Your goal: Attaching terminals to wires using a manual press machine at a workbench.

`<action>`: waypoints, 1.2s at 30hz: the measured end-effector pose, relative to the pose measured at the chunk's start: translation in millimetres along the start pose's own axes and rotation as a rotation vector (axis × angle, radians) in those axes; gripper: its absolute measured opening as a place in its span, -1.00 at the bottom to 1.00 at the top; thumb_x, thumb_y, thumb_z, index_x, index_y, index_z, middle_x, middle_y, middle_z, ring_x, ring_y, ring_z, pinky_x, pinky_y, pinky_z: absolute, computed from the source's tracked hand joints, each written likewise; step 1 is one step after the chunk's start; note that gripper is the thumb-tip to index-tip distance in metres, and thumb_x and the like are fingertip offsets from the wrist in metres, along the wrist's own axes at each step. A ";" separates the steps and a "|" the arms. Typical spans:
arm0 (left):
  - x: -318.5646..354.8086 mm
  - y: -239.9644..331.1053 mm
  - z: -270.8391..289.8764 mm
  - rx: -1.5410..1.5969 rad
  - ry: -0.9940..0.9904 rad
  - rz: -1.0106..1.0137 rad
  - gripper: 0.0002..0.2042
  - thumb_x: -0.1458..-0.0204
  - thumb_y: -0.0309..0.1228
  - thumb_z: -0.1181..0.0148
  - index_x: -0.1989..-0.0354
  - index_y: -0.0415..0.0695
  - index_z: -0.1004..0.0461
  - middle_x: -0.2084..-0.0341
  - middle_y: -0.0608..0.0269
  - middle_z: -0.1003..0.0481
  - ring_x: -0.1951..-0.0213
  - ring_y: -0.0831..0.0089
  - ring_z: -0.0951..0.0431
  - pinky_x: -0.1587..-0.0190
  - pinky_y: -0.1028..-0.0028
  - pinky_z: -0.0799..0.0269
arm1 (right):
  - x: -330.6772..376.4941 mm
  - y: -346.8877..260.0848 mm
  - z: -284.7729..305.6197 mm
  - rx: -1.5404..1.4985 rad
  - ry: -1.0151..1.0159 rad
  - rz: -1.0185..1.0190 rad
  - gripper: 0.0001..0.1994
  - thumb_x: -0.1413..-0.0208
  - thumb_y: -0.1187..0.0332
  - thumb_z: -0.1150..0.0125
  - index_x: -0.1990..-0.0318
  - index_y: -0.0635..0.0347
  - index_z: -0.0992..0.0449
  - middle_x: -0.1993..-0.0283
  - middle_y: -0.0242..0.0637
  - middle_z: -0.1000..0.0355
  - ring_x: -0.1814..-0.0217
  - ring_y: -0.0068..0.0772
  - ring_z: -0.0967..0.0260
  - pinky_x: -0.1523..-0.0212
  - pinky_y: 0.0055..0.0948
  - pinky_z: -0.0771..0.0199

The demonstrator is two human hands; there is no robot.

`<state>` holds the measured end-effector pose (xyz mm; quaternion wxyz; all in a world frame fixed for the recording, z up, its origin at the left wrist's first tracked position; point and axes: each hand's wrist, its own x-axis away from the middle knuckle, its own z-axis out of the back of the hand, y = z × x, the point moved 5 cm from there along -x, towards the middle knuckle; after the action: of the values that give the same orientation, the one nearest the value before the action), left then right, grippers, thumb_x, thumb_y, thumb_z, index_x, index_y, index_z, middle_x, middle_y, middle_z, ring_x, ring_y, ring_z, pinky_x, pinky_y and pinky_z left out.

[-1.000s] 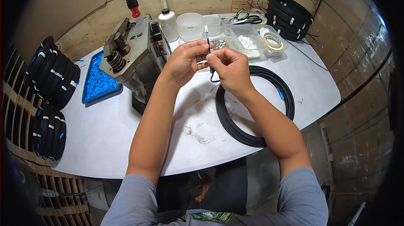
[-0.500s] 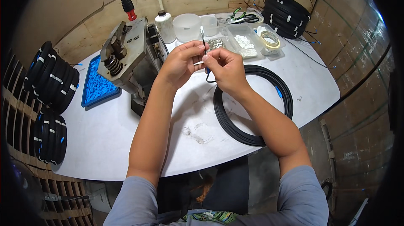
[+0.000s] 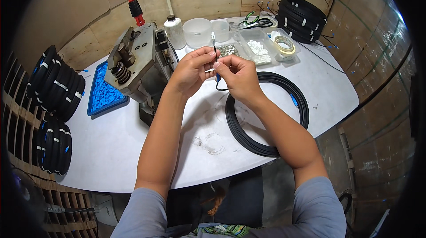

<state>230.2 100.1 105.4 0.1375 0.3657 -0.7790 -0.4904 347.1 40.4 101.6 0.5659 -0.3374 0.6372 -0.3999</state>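
**Cable end pinched between both hands above the table**

Fingertips (image 3: 216, 65) of the right hand (image 3: 237, 78) are closed on the thin black cable end (image 3: 214, 48), which stands upright; the left hand (image 3: 191, 71) pinches it just beside them, thumb and forefinger shut. From there the cable drops to the black coil (image 3: 266, 111) lying on the white table (image 3: 133, 149). A grey press machine (image 3: 137, 62) stands just left of the hands (a blue tray (image 3: 103, 94) beyond it). Judged risk: the fine tip could bend or slip from so small a grip, and a tug could drag the coil
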 end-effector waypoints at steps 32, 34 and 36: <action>1.0 -4.2 -0.8 0.013 0.048 0.026 -0.91 -0.16 -0.44 -0.07 0.22 -0.16 -0.42 0.31 0.32 -0.46 0.29 0.51 -0.49 0.11 0.40 -0.43 | 1.2 -7.0 4.1 0.007 -0.006 -0.058 -0.89 -0.07 0.43 -0.26 0.36 0.32 -0.57 0.45 -0.35 -0.53 0.44 -0.70 -0.40 0.42 -0.64 -0.40; 0.7 -3.7 -1.0 0.013 0.046 0.024 -0.90 -0.15 -0.45 -0.06 0.21 -0.18 -0.42 0.32 0.31 -0.46 0.30 0.53 -0.48 0.09 0.37 -0.44 | 1.4 -4.7 4.3 -0.005 -0.004 -0.049 -0.89 -0.07 0.43 -0.26 0.36 0.32 -0.57 0.45 -0.35 -0.52 0.44 -0.70 -0.39 0.42 -0.64 -0.39; 0.1 -3.0 -2.8 0.009 0.029 0.013 -0.91 -0.15 -0.46 -0.07 0.22 -0.18 -0.41 0.32 0.30 -0.46 0.29 0.52 -0.48 0.10 0.38 -0.44 | 1.8 -5.1 4.7 -0.015 0.000 -0.040 -0.89 -0.07 0.43 -0.26 0.37 0.32 -0.57 0.45 -0.34 -0.52 0.44 -0.70 -0.39 0.43 -0.64 -0.39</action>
<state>233.1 97.4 104.2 0.1503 0.3682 -0.7816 -0.4806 351.4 35.9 105.2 0.5550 -0.3545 0.6334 -0.4064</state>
